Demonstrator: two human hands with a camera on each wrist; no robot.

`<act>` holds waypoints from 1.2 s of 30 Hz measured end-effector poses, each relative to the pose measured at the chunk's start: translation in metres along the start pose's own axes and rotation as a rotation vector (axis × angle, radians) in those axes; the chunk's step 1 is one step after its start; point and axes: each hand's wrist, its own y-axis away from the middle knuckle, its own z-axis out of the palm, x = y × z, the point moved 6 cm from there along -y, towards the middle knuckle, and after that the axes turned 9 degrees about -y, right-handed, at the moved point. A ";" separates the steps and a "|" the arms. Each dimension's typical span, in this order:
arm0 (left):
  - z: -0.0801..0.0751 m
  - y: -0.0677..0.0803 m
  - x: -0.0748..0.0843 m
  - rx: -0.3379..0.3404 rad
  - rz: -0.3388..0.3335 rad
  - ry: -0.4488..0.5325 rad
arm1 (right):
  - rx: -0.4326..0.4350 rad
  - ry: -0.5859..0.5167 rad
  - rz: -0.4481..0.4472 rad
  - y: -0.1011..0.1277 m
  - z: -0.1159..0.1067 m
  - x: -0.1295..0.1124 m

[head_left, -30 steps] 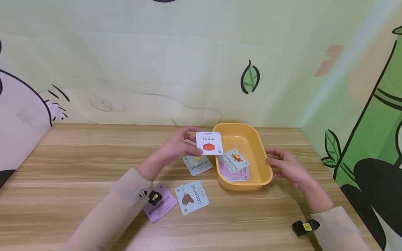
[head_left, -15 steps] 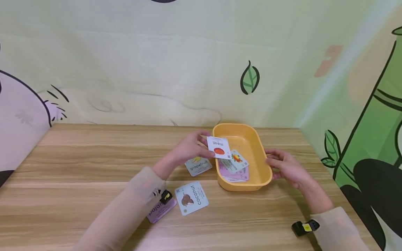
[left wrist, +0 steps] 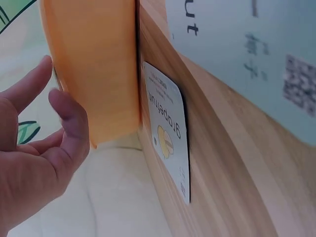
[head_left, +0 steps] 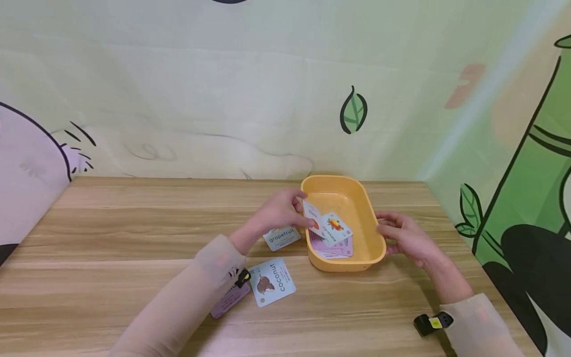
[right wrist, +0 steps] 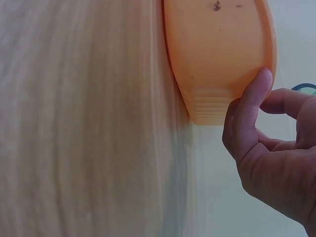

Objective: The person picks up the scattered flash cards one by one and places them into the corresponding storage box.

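My left hand (head_left: 302, 212) is at the left rim of the yellow tub (head_left: 343, 263). A white "meat" card (head_left: 314, 220) stands tilted inside the tub by its fingertips. In the left wrist view the fingers (left wrist: 69, 123) are spread and relaxed beside the tub wall (left wrist: 98, 74), with nothing pinched between them. My right hand (head_left: 394, 232) lies at the tub's right side. Its thumb (right wrist: 247, 108) rests against the tub wall (right wrist: 217, 59) and the other fingers are loosely curled. A "pomegranate" card (head_left: 335, 228) lies on purple cards (head_left: 333, 247) in the tub.
On the wooden table (head_left: 111, 238) a "grapefruit" card (head_left: 282, 238) lies next to the tub's left wall, also seen as the grapefruit card (left wrist: 168, 133). A "coconut" card (head_left: 272, 281) lies nearer me. My left sleeve mostly covers a purple card (head_left: 229, 300). A painted wall backs the table.
My left hand moved right and down with the "meat" card, from above the grapefruit card to inside the tub's left rim. The card tipped from facing me to steeply tilted. My right hand stayed put.
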 end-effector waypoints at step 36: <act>-0.026 0.033 -0.005 -0.072 0.090 -0.195 | -0.003 -0.006 -0.006 0.000 0.001 0.000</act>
